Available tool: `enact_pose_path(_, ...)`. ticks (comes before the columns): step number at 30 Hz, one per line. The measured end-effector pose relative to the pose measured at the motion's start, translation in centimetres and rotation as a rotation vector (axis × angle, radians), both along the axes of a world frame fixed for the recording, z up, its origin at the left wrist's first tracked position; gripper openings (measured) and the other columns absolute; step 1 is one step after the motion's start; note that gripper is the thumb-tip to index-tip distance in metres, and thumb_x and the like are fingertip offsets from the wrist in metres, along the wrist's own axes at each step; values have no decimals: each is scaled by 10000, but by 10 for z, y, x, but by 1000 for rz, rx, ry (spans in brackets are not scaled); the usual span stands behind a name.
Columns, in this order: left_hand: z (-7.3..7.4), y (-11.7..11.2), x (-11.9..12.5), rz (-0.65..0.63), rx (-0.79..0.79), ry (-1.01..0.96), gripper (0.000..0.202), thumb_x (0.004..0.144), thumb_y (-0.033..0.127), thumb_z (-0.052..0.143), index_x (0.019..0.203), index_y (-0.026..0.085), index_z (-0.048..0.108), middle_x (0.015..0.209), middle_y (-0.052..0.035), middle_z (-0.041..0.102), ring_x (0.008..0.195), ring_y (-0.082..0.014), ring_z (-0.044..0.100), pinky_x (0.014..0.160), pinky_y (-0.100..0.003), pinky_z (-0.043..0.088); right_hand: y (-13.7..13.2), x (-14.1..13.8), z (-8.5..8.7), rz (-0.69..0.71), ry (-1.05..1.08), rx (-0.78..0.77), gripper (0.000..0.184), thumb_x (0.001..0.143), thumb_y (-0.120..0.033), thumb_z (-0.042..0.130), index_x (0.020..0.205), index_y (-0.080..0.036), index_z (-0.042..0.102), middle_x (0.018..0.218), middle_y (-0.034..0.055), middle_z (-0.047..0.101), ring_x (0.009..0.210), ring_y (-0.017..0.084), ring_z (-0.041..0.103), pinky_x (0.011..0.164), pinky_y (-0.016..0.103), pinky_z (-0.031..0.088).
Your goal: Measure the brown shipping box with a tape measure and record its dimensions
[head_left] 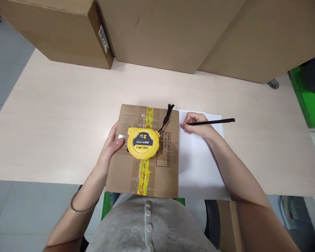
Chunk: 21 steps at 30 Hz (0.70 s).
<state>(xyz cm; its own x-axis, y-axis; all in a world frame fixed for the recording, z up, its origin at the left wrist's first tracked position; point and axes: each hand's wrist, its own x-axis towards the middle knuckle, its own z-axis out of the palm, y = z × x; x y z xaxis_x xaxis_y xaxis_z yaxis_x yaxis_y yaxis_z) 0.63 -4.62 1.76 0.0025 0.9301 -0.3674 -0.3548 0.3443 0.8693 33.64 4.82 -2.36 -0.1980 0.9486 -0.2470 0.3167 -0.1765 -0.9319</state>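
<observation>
A small cardboard box (pixel 162 175) lies flat at the near edge of the pale wooden table (pixel 55 122), right in front of the person, with its near end reaching the table's edge. Its brown top is sealed with clear tape and crossed lengthwise by a strip of yellow tape (pixel 144 178) printed with red characters. To the right of that strip is a black-outlined printed panel (pixel 164 150) of small text. On the middle of the box rests a yellow tape measure (pixel 143 142), round-cornered, with a dark label marked 3.0m, and its black wrist strap (pixel 168 113) trails up to the box's far right corner. The left hand (pixel 112 141) clasps the box's left edge. Its thumb is pressed on top just beside the tape measure, and its fingers are hidden down the side. A thin metal bangle (pixel 81 209) sits on that forearm. The right hand (pixel 198 126) is closed around a black pen (pixel 215 122), whose tip meets the upper left corner of a white sheet of paper (pixel 199 168). The sheet lies against the box's right side. The pen's barrel points away to the right, nearly level. Large cardboard cartons (pixel 168 31) stand along the far side of the table, well apart from the hands.
</observation>
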Motion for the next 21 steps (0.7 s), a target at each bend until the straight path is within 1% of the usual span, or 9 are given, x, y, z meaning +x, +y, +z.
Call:
enact_pose_path(3,-2,0,-1,-15,21,6,748,816,502,788,1507,291,595,1430,-39,738,1294,-358,714,986,-399,624,0,-1,0,-12,-3,7,289,654,-256,806,605,-232,522,490,-25,610,420,83,504,417,214,386)
enact_pose_path(7,-3,0,-1,-17,13,-8,770,803,497,794,1514,286,587,1423,-44,740,1278,-365,722,976,-414,626,-1,-1,1,-4,-9,4,264,656,-263,791,607,-229,534,500,-25,617,429,83,512,428,215,390)
enact_pose_path(11,5,-1,2,-14,12,9,714,834,464,779,1504,292,604,1444,-29,729,1340,-351,687,1059,-407,587,-2,-1,3,3,-30,-6,270,646,-264,798,599,-227,535,499,-24,619,429,81,505,434,214,376)
enact_pose_path(14,10,-2,5,-2,-1,11,744,822,479,787,1515,288,594,1463,-21,720,1343,-341,685,1080,-397,570,-1,-3,4,-5,-51,-19,293,624,-279,813,590,-229,527,487,-23,608,423,82,495,435,220,369)
enact_pose_path(17,11,-1,6,-9,-9,9,744,832,472,775,1527,289,581,1465,-20,720,1323,-342,700,1070,-410,578,-1,-6,6,-40,-71,-32,316,643,-374,817,616,-239,532,487,-21,598,415,97,490,433,243,376)
enact_pose_path(20,10,0,6,-17,18,10,694,843,455,769,1493,281,601,1471,-19,717,1352,-343,685,1107,-420,565,-1,-7,13,-107,-102,-43,410,772,-542,750,614,-256,503,441,-37,519,383,108,441,428,272,349)
enact_pose_path(21,9,0,6,-15,30,12,680,842,456,771,1477,276,610,1477,-19,714,1366,-344,676,1127,-422,556,-2,-7,17,-132,-158,-41,467,825,-584,715,587,-259,479,426,-36,487,385,109,425,442,282,342)
